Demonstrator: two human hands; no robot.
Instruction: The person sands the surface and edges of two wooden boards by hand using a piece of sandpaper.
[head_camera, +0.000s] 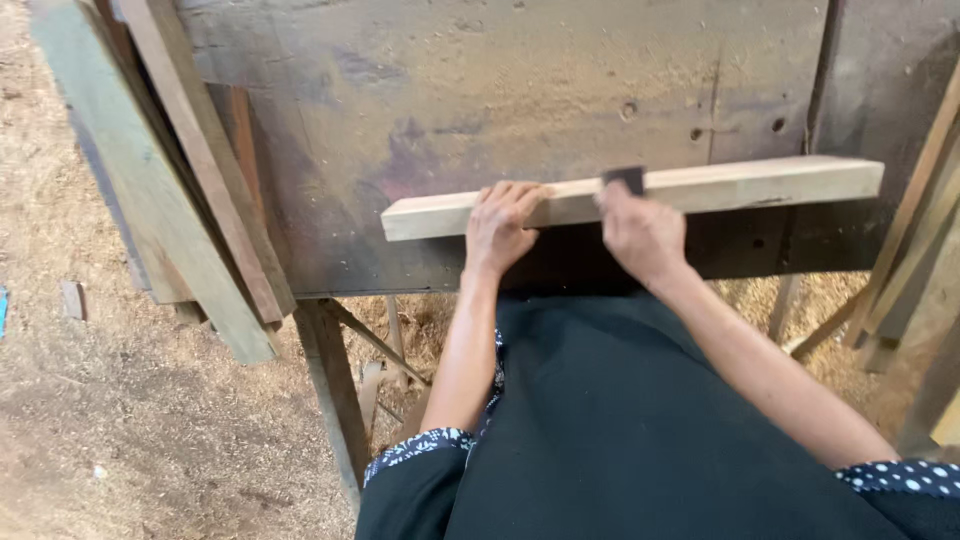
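A pale wooden bar (760, 184) lies lengthwise across the near edge of a dark, stained workbench (500, 100). My left hand (500, 228) clamps the bar left of its middle, fingers curled over its top. My right hand (640, 232) presses a small dark block (626, 179), which looks like sandpaper, against the bar's top near the middle. My dark apron fills the lower centre.
Several long planks (180, 170) lean against the bench's left side. More planks (925, 250) stand at the right edge. The ground (90, 400) is covered in sawdust, with a small wood scrap (72, 298) at the left. Bench legs and braces (335, 390) show below.
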